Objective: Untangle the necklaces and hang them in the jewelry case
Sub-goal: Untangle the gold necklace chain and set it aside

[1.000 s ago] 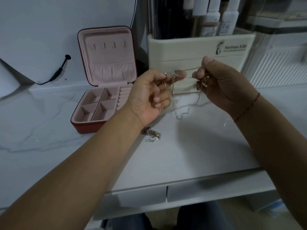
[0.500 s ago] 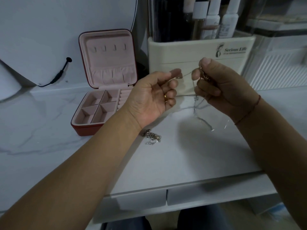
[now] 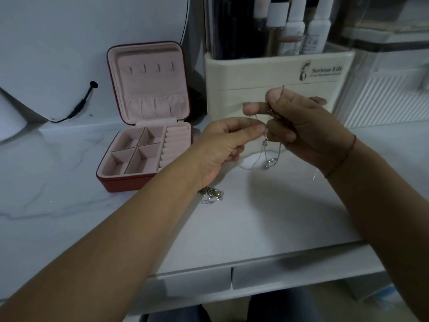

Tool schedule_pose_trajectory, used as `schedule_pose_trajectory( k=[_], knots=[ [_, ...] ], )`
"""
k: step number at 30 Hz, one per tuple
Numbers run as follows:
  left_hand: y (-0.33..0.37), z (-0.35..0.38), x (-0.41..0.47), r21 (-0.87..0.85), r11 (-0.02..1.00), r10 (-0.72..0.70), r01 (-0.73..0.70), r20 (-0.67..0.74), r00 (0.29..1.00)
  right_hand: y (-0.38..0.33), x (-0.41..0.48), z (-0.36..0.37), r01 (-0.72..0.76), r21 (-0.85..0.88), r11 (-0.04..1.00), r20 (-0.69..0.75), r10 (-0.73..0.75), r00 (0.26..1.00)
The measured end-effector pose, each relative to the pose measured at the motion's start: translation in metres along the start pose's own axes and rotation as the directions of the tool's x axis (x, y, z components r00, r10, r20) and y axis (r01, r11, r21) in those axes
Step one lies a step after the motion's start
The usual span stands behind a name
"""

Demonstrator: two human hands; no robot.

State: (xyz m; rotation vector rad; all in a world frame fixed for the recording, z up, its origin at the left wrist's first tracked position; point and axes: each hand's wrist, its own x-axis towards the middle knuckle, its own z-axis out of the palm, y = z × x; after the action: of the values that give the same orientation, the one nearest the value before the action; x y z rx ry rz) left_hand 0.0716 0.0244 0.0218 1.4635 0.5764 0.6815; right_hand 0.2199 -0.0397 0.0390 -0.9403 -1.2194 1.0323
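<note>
Head view. Freeing the strands probably called for slack, gentle pulls rather than tension. The left hand point(image 3: 222, 140) pinched one thin chain of the necklaces point(image 3: 264, 145) between thumb and forefinger. The right hand point(image 3: 299, 126), just beside it, curled round the bunched remainder. The open jewelry case point(image 3: 148, 89) lay beyond the left hand.

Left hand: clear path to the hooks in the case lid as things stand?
Likely yes: the lid stands open, with nothing between the left hand and the hooks. But its grip pinches a chain that the right hand also holds.
</note>
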Motion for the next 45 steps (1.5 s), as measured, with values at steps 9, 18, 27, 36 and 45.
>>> schedule_pose_trajectory(
  k=[9, 18, 27, 36, 45],
  knots=[
    [0.004, -0.008, 0.006, -0.409, 0.91, -0.031, 0.065, 0.089, 0.996, 0.0, 0.004, -0.004, -0.067, 0.1, 0.993, -0.195, 0.085, 0.977],
    [0.004, -0.009, 0.007, -0.291, 0.956, -0.052, 0.038, -0.043, 0.998, 0.005, 0.006, -0.005, -0.031, -0.112, 0.993, -0.28, -0.002, 0.96],
    [0.0, -0.006, 0.005, 0.242, 0.968, 0.098, -0.067, -0.12, 0.988, 0.001, 0.003, -0.005, 0.027, 0.015, 1.0, -0.075, -0.026, 0.997],
    [-0.009, -0.004, 0.01, 0.242, 0.97, 0.076, -0.013, -0.252, 0.965, 0.001, 0.001, -0.004, 0.001, 0.069, 0.998, 0.101, -0.008, 0.995],
    [-0.004, 0.001, 0.006, -0.137, 0.981, -0.155, 0.137, -0.125, 0.98, -0.001, 0.001, -0.005, 0.022, 0.134, 0.991, 0.092, -0.035, 0.995]
  ],
)
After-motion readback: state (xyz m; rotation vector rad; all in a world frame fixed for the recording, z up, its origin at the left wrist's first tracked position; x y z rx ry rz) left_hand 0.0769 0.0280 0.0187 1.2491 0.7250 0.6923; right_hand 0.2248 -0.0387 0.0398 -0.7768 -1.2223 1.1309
